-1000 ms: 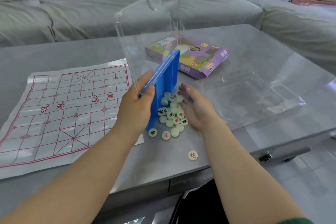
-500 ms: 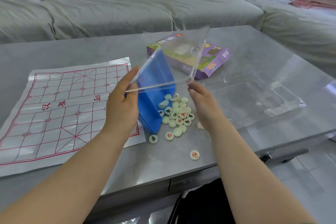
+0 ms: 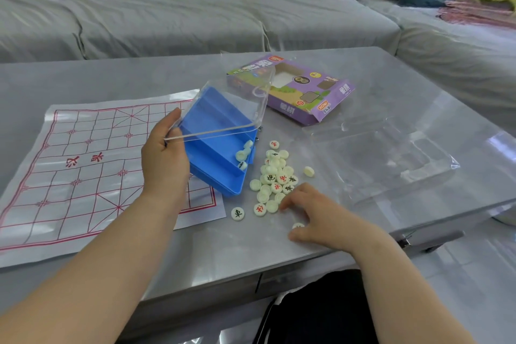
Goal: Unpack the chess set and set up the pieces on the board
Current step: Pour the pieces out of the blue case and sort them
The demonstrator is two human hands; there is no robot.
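Note:
My left hand (image 3: 163, 156) grips the left edge of a blue piece case (image 3: 215, 145) with a clear hinged lid (image 3: 237, 103), tilted above the table; a few round pieces (image 3: 243, 154) still lie inside it. A heap of several white round pieces (image 3: 275, 180) with red and black characters lies on the table right of the case. My right hand (image 3: 315, 213) rests on the table at the heap's near edge, fingers curled over one piece (image 3: 297, 225). A single piece (image 3: 238, 213) lies apart near the front. The paper board (image 3: 83, 165) with red lines lies flat at the left.
The purple cardboard box (image 3: 296, 95) lies behind the heap. A clear plastic insert (image 3: 385, 159) lies at the right of the grey table (image 3: 307, 260), near its edge. A grey sofa (image 3: 173, 17) runs behind the table.
My left hand has tipped the case from upright down toward flat, and the lid has swung lower. My right hand has moved from beside the heap toward me, onto a piece near the front.

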